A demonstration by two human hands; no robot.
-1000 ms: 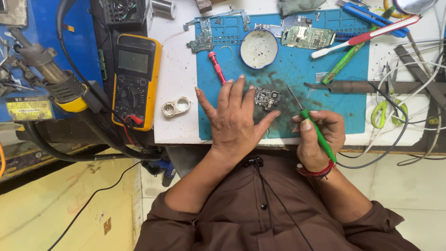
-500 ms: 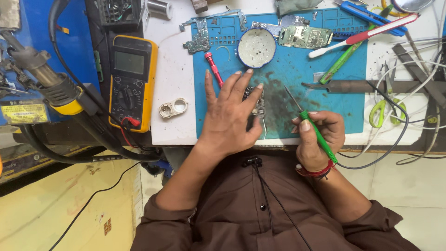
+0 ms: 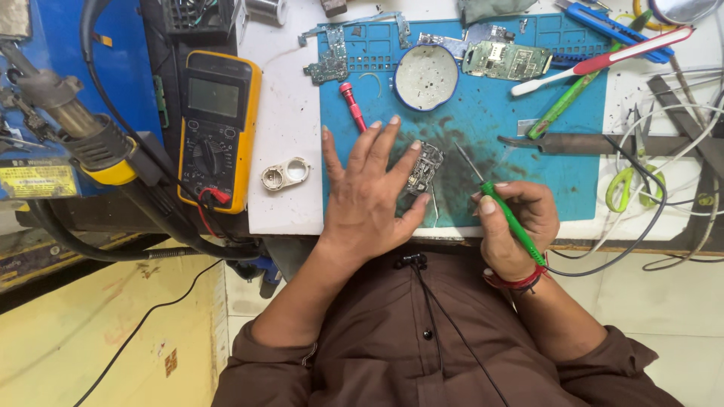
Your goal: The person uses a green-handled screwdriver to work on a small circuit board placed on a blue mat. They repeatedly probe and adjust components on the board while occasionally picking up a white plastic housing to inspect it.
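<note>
**Pinning the little board, iron at the ready**

Pressing down flat, the left hand (image 3: 369, 192) lies spread on the blue work mat (image 3: 483, 120), fingers fanned wide and gripping nothing; its thumb and forefinger side rest against the small circuit board (image 3: 424, 167), which sits near the mat's near edge, between the two hands. Over on the right, the right hand (image 3: 520, 226) is curled tight around the green-handled soldering iron (image 3: 507, 212), held like a pen, its thin metal tip angled up and left, just beside the board; whether it touches I cannot tell.

Around them it's crowded. A red screwdriver (image 3: 352, 106) lies just beyond the left fingertips. Farther off sit a round white dish with a blue rim (image 3: 426, 77) and more bare circuit boards (image 3: 504, 59). Dark pliers (image 3: 562, 143) lie to the right of the iron's tip. Off the mat, to the left, a small white ring piece (image 3: 285, 174) and a yellow multimeter (image 3: 217, 128) stand well apart from the hands.
</note>
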